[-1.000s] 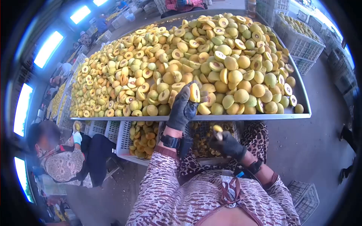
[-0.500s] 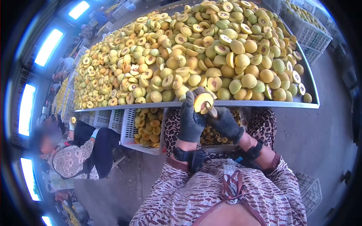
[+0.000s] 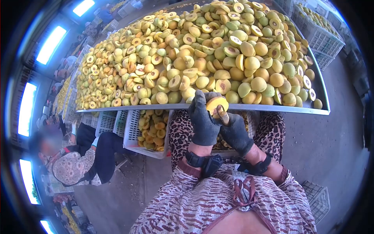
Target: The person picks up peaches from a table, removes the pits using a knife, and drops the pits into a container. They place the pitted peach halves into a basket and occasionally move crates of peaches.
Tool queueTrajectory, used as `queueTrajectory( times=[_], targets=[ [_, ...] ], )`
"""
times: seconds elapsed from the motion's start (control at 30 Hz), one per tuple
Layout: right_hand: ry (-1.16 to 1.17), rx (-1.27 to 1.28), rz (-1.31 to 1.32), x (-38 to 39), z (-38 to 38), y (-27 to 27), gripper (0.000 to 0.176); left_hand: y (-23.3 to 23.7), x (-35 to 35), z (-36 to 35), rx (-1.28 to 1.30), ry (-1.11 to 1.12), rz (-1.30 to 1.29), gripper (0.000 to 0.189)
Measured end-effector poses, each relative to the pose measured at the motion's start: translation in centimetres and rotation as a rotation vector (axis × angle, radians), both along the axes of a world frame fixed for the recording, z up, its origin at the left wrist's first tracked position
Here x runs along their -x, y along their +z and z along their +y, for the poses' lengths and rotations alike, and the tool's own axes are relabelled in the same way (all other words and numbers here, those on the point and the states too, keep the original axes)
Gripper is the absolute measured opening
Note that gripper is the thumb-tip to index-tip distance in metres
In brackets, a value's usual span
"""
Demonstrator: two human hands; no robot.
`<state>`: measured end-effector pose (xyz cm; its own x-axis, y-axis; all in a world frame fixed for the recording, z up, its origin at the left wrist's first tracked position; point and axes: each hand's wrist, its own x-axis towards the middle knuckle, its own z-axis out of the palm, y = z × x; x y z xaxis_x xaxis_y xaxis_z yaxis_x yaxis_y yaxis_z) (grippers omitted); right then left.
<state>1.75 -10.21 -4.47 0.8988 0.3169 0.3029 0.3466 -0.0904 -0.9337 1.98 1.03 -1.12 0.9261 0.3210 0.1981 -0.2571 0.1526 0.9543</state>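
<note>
My left hand, in a dark glove, holds a yellow fruit half with its cut face up, just over the near edge of the metal tray. Gloved in the same dark grey, my right hand is closed around a small tool. The tool's curved end touches the cut face near the pit; its exact tip is hard to make out. Beyond both hands lies a large heap of halved fruit on the tray.
Under the tray at left stands a white crate with fruit halves. A co-worker sits at the left. Stacked crates are at the upper right, another crate on the floor at lower right.
Both hands have shifted slightly right and the fruit half has tilted in my left hand. The tool's end has moved over its cut face. The co-worker's hands have moved too.
</note>
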Motion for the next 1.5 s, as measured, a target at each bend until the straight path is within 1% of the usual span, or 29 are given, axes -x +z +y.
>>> queueTrajectory(
  times=[0.07,0.1,0.17,0.2,0.27,0.37,0.4,0.43,0.5,0.53,0.6,0.63,0.67,0.7,0.73,0.77,0.83,0.87,0.93,0.97,1.07,1.13,1.17,1.23,1.27,1.33,1.37,1.43,1.5],
  targets=[
    [0.024,0.111,-0.154,-0.4,-0.1,-0.1,0.016,0.2,0.1,-0.4,-0.336,0.119,-0.082,0.037],
    [0.022,0.112,-0.158,-0.7,-0.2,0.0,0.016,0.5,-0.1,-0.7,-0.335,0.119,-0.087,0.037],
    [0.07,0.032,-0.085,-0.8,-0.3,0.1,0.027,1.0,-0.2,-1.2,-0.099,0.176,-0.104,0.043],
    [0.064,0.027,-0.095,-0.9,-0.3,0.8,0.027,0.9,-0.4,-1.1,-0.103,0.171,-0.114,0.043],
    [-0.055,0.064,-0.073,-0.8,-0.7,2.7,0.031,0.5,-0.3,-1.2,-0.384,0.181,-0.208,0.033],
    [-0.008,-0.044,-0.055,-0.6,-0.2,3.2,0.026,3.0,0.6,-1.8,-0.477,0.235,-0.314,0.025],
    [-0.011,-0.047,-0.057,-0.7,-0.1,3.0,0.026,2.6,0.5,-1.1,-0.773,0.317,-0.38,0.03],
    [0.036,-0.081,-0.063,-0.7,0.1,2.5,0.025,2.2,0.5,-0.8,-0.775,0.316,-0.379,0.03],
    [0.08,-0.114,-0.068,-0.6,0.3,1.4,0.025,1.6,0.4,-0.5,-0.52,0.243,-0.276,0.043],
    [0.081,-0.105,-0.022,-0.5,0.5,0.9,0.025,1.2,0.3,-0.2,-0.519,0.239,-0.28,0.043],
    [0.069,-0.092,0.021,-0.7,0.0,0.7,0.025,0.1,0.2,0.2,-0.826,0.366,-0.329,0.055],
    [-0.006,0.123,-0.031,-0.8,-0.4,0.8,0.027,-0.6,-0.2,0.2,-0.823,0.359,-0.33,0.055],
    [-0.075,0.338,-0.088,-1.0,-0.6,1.0,0.029,-1.3,-0.7,0.0,-0.275,0.188,-0.209,0.056],
    [-0.072,0.339,-0.093,-0.8,-0.5,1.4,0.029,-1.2,-1.1,-0.1,0.268,0.015,-0.082,0.058],
    [-0.091,0.169,-0.161,-0.2,-0.3,1.9,0.03,-1.1,-1.1,-0.2,0.235,0.021,-0.069,0.048],
    [-0.112,-0.001,-0.227,0.1,-0.2,2.3,0.031,-0.9,-0.9,-0.1,0.237,0.022,-0.073,0.048],
    [-0.095,0.014,-0.185,-0.1,-0.3,2.5,0.031,-0.1,-0.3,-0.1,-0.542,0.194,-0.249,0.034],
    [-0.073,0.029,-0.138,0.0,-0.4,2.5,0.03,-0.3,-0.4,-0.1,-0.538,0.189,-0.246,0.034],
    [-0.047,0.074,-0.155,0.1,-0.7,3.2,0.029,-0.4,-0.7,0.0,0.223,-0.034,-0.1,0.025],
    [-0.016,0.115,-0.172,0.3,-0.7,3.3,0.027,-0.4,-0.6,0.1,0.226,-0.028,-0.1,0.025],
    [0.004,0.148,-0.113,0.4,-0.3,2.3,0.025,-0.3,-0.8,-0.1,0.139,0.03,-0.071,0.026],
    [-0.033,0.082,-0.103,0.8,0.0,2.9,0.025,-1.2,-1.1,0.1,-0.272,0.152,-0.169,0.03],
    [-0.068,0.015,-0.099,0.9,0.0,3.2,0.025,-1.5,-1.1,0.2,-0.271,0.151,-0.17,0.03],
    [-0.06,0.023,-0.134,0.7,0.0,3.9,0.025,0.0,-0.4,0.1,-0.348,0.087,-0.204,0.041],
    [-0.058,0.026,-0.169,0.8,0.0,3.9,0.026,0.3,-0.1,0.1,-0.349,0.086,-0.201,0.041],
    [-0.059,-0.025,-0.128,0.9,0.2,4.0,0.025,0.8,-0.1,0.0,-0.585,0.225,-0.374,0.043],
    [-0.057,-0.074,-0.087,0.9,0.2,4.0,0.024,1.0,-0.2,-0.1,-0.583,0.223,-0.374,0.043],
    [-0.036,-0.01,-0.133,0.7,0.2,4.3,0.023,1.3,0.1,0.0,-0.57,0.262,-0.348,0.027],
    [-0.018,0.045,-0.182,0.6,0.4,4.4,0.021,2.3,0.1,-0.5,-0.494,0.275,-0.349,0.026]
  ],
)
